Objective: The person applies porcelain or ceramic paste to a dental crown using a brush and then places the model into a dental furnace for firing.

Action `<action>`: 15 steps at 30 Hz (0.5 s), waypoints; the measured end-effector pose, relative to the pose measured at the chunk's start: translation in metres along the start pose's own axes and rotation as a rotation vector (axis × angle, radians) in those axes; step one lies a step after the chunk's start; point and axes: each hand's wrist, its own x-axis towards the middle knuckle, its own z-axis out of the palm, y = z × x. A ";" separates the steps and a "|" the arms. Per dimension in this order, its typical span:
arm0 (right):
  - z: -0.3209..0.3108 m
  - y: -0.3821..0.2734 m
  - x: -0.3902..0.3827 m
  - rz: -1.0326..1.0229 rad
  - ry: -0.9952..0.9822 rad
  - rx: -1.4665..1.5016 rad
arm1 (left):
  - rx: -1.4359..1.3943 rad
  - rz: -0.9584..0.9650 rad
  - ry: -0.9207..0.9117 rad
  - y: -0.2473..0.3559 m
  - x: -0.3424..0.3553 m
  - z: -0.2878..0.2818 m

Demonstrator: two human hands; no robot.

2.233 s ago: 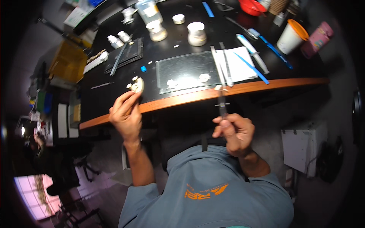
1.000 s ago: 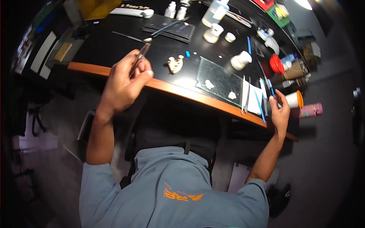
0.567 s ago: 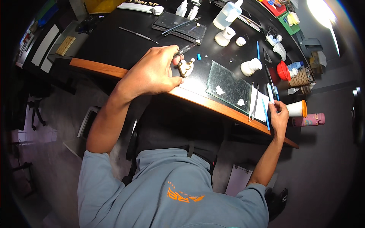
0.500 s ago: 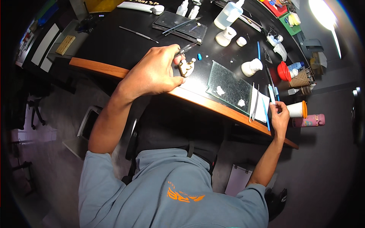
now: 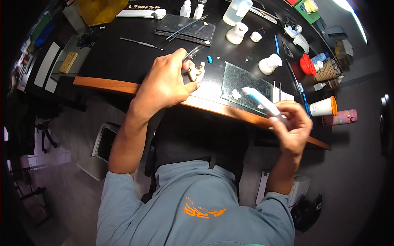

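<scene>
My left hand (image 5: 166,80) is closed at the table's edge on metal forceps (image 5: 196,51), with a small white tooth-shaped piece (image 5: 207,42) at their tip. Its thumb rests against a small cream and brown dental model (image 5: 197,73). My right hand (image 5: 293,127) is closed around a white pen-shaped tool (image 5: 264,102), smeared by motion, whose bluish-white end points over the glass slab (image 5: 242,76). On that slab lies a white dab of paste (image 5: 236,94); a second one is partly behind the tool. A small blue piece (image 5: 209,59) sits just beyond the model.
At the back are a dark flat case (image 5: 184,28) with brushes across it, a clear bottle (image 5: 237,12) and white jars (image 5: 270,64). To the right stand a red bowl (image 5: 307,64), an orange-rimmed cup (image 5: 323,107) and a pink bottle (image 5: 342,117). A thin metal tool (image 5: 141,43) lies at left.
My right hand has lifted the white tool from the right side of the table and swung it left over the slab. My left hand keeps its hold; the whole view has shifted slightly.
</scene>
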 end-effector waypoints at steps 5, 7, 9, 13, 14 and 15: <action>0.050 0.007 0.019 -0.132 -0.001 -0.086 | -0.012 0.022 0.036 0.000 0.000 0.005; 0.060 0.009 0.025 -0.160 0.006 -0.129 | -0.010 0.034 0.058 -0.002 -0.001 0.007; 0.069 0.011 0.029 -0.161 0.030 -0.189 | -0.028 0.041 0.088 -0.003 -0.003 0.007; 0.080 0.014 0.032 -0.191 0.051 -0.158 | 0.010 0.062 0.121 -0.003 -0.003 0.007; 0.081 0.014 0.033 -0.193 0.046 -0.159 | -0.010 0.072 0.126 -0.003 -0.003 0.007; 0.081 0.014 0.034 -0.203 0.056 -0.172 | -0.029 0.082 0.130 -0.003 -0.003 0.008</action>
